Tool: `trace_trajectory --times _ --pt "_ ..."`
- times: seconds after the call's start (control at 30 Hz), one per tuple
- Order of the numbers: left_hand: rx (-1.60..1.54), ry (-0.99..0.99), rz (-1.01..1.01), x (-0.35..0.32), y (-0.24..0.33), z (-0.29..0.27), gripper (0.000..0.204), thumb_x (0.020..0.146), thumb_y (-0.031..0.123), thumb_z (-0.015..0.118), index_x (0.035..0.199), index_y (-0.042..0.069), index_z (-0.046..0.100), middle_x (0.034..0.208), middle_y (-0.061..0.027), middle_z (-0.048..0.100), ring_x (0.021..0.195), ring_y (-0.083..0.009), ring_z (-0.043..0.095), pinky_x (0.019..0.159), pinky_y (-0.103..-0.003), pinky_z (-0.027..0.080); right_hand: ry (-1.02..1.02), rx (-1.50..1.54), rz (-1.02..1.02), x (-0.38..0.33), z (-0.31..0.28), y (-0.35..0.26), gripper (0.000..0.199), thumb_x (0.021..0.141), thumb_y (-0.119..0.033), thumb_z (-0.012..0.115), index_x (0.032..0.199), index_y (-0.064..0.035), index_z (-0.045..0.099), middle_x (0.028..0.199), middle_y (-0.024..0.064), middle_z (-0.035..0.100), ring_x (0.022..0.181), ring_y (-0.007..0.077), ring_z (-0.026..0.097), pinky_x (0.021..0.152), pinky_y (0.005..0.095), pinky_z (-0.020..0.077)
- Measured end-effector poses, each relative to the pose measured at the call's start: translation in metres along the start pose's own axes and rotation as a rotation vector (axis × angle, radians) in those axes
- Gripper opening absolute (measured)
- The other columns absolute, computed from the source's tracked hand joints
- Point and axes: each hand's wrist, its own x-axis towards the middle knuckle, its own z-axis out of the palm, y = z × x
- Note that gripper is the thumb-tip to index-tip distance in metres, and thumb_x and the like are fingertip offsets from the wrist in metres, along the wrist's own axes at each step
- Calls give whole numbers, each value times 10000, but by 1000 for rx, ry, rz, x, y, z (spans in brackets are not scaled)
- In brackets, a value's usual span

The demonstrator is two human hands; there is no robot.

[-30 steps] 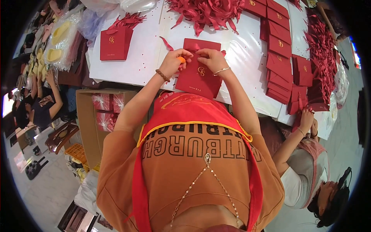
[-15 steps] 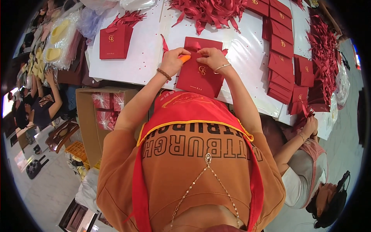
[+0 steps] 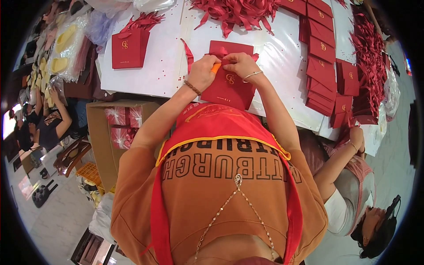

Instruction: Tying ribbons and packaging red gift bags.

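Observation:
A red paper gift bag [image 3: 227, 90] with gold lettering lies flat on the white tabletop in front of me. Red ribbon [image 3: 218, 51] runs across its upper part, and one loose end [image 3: 188, 52] sticks out on the left. My left hand [image 3: 204, 73] is closed at the ribbon; something orange [image 3: 216, 67] shows at its thumb, and I cannot tell whether it is a finger cover or a tool. Pinching at the same ribbon from the right is my right hand [image 3: 241, 66], its fingers bent over the bag's upper part. The fingertips partly hide the ribbon between them.
Another red bag [image 3: 127, 49] with ribbons stands at the left. A heap of red ribbons [image 3: 238, 13] lies at the back. Overlapping red bags [image 3: 320, 66] line the right side, beside more ribbons [image 3: 371, 66]. A cardboard box [image 3: 99, 145] stands below left. A co-worker's hands [image 3: 357, 138] hold ribbon at right.
My left hand has moved slightly right and turned inward, closer to my right hand. My right hand has shifted a little left and up. The bag stays nearly in place.

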Motion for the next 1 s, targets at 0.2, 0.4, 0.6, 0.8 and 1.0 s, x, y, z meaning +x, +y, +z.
trace_trajectory --times 0.2,0.4,0.6,0.8,1.0 --pt "73 -90 -44 -2 3 1 132 744 58 562 871 25 578 790 -150 606 715 -295 597 608 -341 466 -7 50 16 -1 1 1 364 688 -199 671 1019 -56 614 948 150 626 890 258 605 778 331 468" --pt "104 -139 -167 7 4 -1 122 723 76 560 838 37 575 762 -140 607 645 -300 596 566 -369 467 53 -53 -29 -6 6 -6 341 692 -218 656 1004 -85 622 931 130 632 869 265 606 752 347 469" --pt "436 -193 78 11 19 0 114 711 69 516 808 18 548 721 -160 596 648 -315 598 559 -395 483 20 -197 -31 -10 6 -18 301 691 -214 649 963 -89 627 897 103 640 843 256 610 737 349 468" --pt "-163 -390 -426 29 8 -19 189 716 92 619 873 20 540 618 -60 580 497 -142 551 491 -282 451 36 147 -41 -16 7 -9 251 711 -206 639 921 -75 592 834 90 637 815 240 602 743 362 431" --pt "165 -597 -266 58 -1 -40 287 746 323 540 796 60 642 712 -97 593 703 -223 565 653 -308 448 264 -404 -268 -34 15 -27 203 706 -253 652 870 -148 594 720 39 610 734 208 568 751 382 320"
